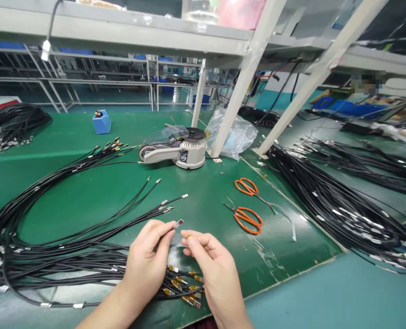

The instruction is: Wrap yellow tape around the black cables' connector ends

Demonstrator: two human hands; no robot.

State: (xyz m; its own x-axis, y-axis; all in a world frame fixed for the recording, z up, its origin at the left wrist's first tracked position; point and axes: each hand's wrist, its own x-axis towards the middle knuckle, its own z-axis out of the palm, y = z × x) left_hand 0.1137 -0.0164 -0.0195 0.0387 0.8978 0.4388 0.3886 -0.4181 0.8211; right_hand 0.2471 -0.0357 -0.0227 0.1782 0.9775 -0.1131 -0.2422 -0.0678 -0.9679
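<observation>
Between the thumb and fingers of my left hand [148, 256] is a cable's metal USB connector [178, 223], its open end pointing up and right. Just right of it, my right hand [213, 267] pinches a small piece of yellow tape [189, 236]; a slight gap separates the tape from the connector. Beneath both hands lie several connector ends wrapped in yellow tape [177, 284], partly covered by the hands. Black cables [96, 258] with white labels run from there in a wide loop to the left.
Beyond the hands stands a round tape dispenser [191, 153]. Two orange-handled scissors [248, 220] lie to the right. A blue tape holder [102, 122] sits farther back. Shelf posts [239, 87] rise from the green table [203, 192]. More cable bundles [329, 201] lie at right.
</observation>
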